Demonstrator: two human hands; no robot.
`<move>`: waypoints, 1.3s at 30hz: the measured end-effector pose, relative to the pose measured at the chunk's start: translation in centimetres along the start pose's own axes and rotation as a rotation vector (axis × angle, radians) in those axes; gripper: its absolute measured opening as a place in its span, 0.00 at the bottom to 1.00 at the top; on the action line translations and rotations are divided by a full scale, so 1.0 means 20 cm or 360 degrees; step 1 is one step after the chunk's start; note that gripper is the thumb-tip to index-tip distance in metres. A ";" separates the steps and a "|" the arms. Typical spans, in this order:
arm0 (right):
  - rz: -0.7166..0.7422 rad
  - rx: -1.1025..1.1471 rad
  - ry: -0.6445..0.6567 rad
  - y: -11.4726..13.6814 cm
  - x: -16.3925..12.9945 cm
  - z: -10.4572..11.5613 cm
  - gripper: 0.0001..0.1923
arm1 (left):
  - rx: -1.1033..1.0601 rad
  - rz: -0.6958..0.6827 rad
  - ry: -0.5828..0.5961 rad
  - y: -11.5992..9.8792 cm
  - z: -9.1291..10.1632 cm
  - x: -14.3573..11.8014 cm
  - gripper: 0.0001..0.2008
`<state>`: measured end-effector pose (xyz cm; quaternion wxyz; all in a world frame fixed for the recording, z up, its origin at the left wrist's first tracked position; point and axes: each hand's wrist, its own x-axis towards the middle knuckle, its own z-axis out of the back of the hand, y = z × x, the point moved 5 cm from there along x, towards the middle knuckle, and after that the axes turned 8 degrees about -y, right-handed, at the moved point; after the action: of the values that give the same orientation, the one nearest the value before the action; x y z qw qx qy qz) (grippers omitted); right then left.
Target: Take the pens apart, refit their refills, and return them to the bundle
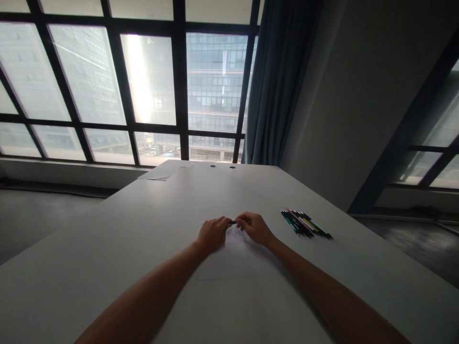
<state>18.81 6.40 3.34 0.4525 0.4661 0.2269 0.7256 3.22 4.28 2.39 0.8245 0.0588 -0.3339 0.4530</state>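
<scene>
Left hand (212,232) and right hand (254,226) both pinching one dark pen (233,222) over paper (236,260); faint marks only. Remaining pens (305,223) untouched, right, on tabletop (107,267).

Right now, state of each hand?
Left hand: closed on one end of a dark pen.
Right hand: closed on the pen's other end.

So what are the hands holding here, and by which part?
A small dark pen, gripped at its two ends: left hand on one, right hand on the other, above a sheet of paper.
</scene>
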 end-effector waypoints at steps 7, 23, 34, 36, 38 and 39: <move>0.0099 0.0004 -0.0147 0.00 0.02 0.06 0.07 | -0.0005 0.0055 -0.0026 0.02 -0.01 0.00 0.13; 0.0102 -0.1036 -0.0001 -0.27 0.24 0.08 0.15 | -0.0035 0.0225 0.0022 0.04 -0.02 0.01 0.13; 0.0119 -0.1090 0.0056 -0.24 0.27 0.10 0.14 | -0.0031 0.0162 0.0041 0.05 -0.04 0.01 0.14; 0.0178 -0.0938 0.0041 -0.17 0.23 0.11 0.13 | -0.0045 0.0129 0.0071 0.05 -0.05 0.01 0.13; 0.0234 -0.0701 0.0123 -0.11 0.18 0.10 0.11 | -0.0062 0.0093 0.0101 0.05 -0.05 0.01 0.13; 0.0253 -0.0583 0.0195 -0.09 0.16 0.08 0.10 | -0.0071 0.0082 0.0107 0.05 -0.05 0.01 0.13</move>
<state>20.46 9.82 4.27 0.4564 0.3473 0.0810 0.8152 2.95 5.44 1.56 0.8244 0.0165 -0.3173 0.4683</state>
